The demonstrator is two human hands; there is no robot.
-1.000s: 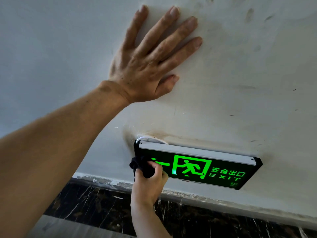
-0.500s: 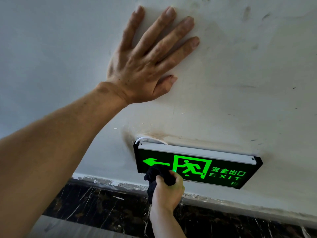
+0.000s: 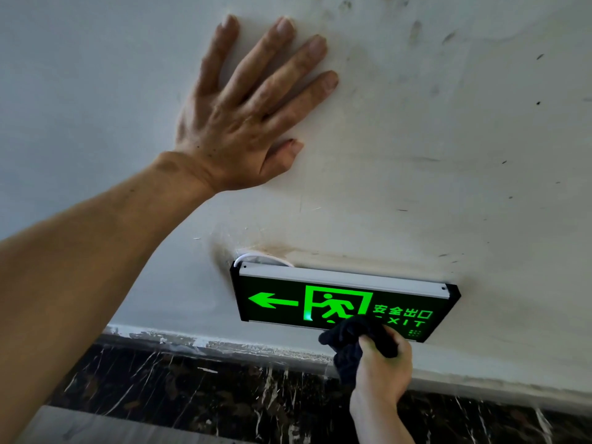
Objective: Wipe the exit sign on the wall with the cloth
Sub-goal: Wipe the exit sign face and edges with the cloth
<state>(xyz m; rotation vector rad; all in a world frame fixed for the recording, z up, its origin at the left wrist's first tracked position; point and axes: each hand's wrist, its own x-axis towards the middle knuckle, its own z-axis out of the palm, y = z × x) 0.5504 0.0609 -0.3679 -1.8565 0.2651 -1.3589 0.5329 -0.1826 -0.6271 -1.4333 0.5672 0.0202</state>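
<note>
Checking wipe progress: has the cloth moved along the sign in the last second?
Yes. The cloth, gripped in the right hand, went from the sign's left end, over the arrow, to below the running figure, right along its lower edge.

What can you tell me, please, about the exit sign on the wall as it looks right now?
The exit sign is a flat rectangular box with a black face, lit green: a left-pointing arrow, a running figure in a doorway, Chinese characters and EXIT beneath. A pale strip, metal by its look, runs along its top edge. It sits low on the scuffed white wall, with a white cable looping at its upper left corner. The black cloth, bunched in the right hand, presses on its lower edge and hides the E.
</note>
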